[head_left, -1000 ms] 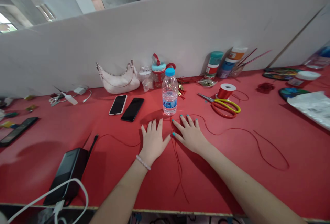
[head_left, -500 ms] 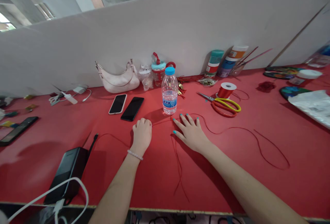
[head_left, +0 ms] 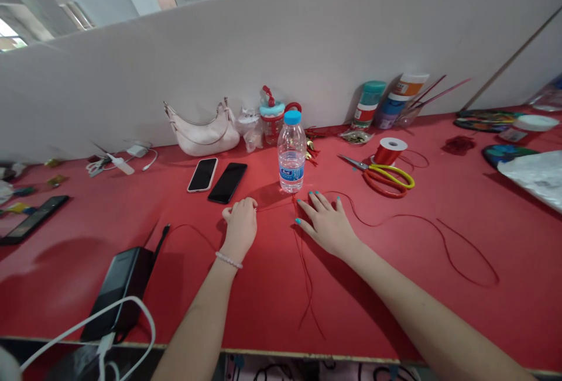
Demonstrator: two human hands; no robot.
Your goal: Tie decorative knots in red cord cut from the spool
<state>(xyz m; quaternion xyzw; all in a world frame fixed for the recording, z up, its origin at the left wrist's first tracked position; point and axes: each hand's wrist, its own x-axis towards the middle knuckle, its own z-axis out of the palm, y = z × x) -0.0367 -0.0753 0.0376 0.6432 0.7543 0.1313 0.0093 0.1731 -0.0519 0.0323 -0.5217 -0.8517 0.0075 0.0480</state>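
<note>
A thin red cord [head_left: 397,215] runs across the table, with loose strands hanging toward the front edge. My left hand [head_left: 240,224], wearing a pale bead bracelet [head_left: 228,260], is closed with its fingers curled around the cord, part of which stretches to the foot of a water bottle [head_left: 291,155]. My right hand [head_left: 327,226] lies flat with fingers spread, pressing on the table beside the cord's crossing strands. Whether its palm covers some cord is hidden. The bottle stands upright with a blue cap, just beyond my right fingertips.
Scissors [head_left: 386,179] and a spool of red cord [head_left: 389,151] lie to the right. Two phones [head_left: 228,182] and a white handbag [head_left: 206,138] are left of the bottle. A black power bank [head_left: 118,293] with a white cable sits at front left. Paint jars [head_left: 369,106] stand at the wall.
My left hand has shifted slightly left relative to the table, its fingers turned a little. My right hand stays flat in place. The view has moved slightly.
</note>
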